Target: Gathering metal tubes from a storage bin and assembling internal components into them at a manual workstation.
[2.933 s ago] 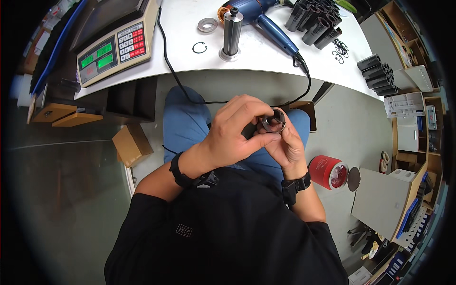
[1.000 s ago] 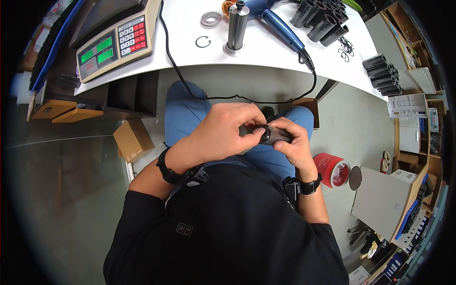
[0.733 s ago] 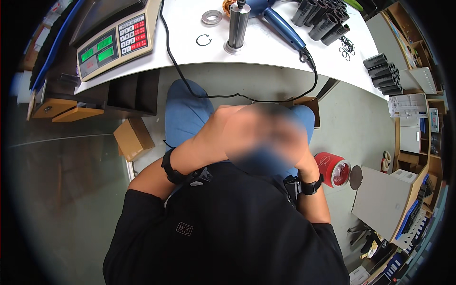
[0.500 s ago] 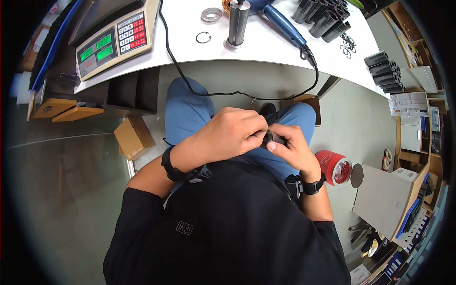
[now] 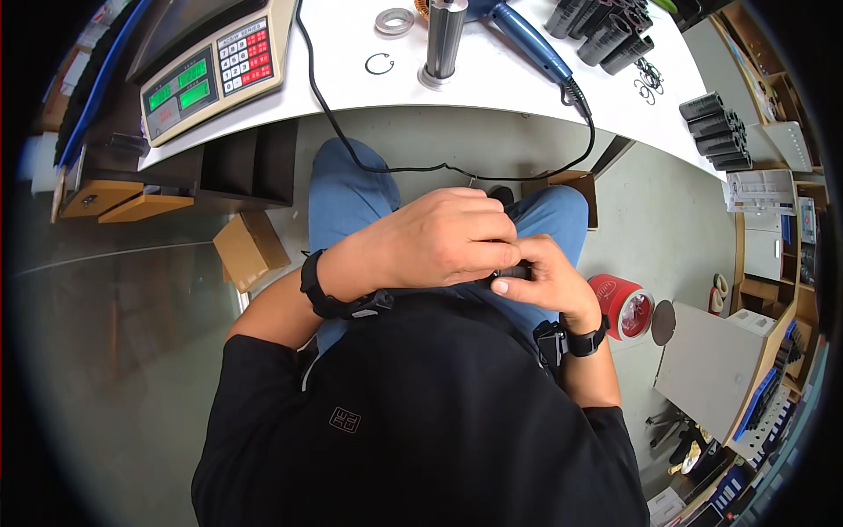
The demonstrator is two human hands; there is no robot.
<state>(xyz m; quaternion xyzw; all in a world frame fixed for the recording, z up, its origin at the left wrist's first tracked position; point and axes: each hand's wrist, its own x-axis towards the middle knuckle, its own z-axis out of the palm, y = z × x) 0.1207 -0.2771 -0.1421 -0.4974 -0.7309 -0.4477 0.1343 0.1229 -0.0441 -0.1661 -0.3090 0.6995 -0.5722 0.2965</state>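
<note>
Above my lap, my right hand [image 5: 555,281] is closed round a short black tube-like piece [image 5: 515,272], with the thumb along its near side. My left hand [image 5: 448,237] is closed too, its fingers bunched over the left end of the same piece. The left fingers and knuckles cover most of that end, so anything small pinched there is hidden. On the white table beyond my hands stands a grooved metal cylinder [image 5: 444,44] on a round base. To its left lie an open black retaining ring [image 5: 368,65] and a thick grey metal ring [image 5: 386,31].
A scale [image 5: 211,75] stands at the table's left. A blue hair-dryer-like tool [image 5: 531,42] trails a black cord [image 5: 318,97] over the front edge. Black tubes [image 5: 606,39], loose black rings [image 5: 648,83] and more tubes [image 5: 716,132] lie right. A red drum [image 5: 615,303] and cardboard box [image 5: 250,250] flank me.
My left hand has shifted right and turned over the black piece, covering more of it. My right hand stays round it, moved only slightly.
</note>
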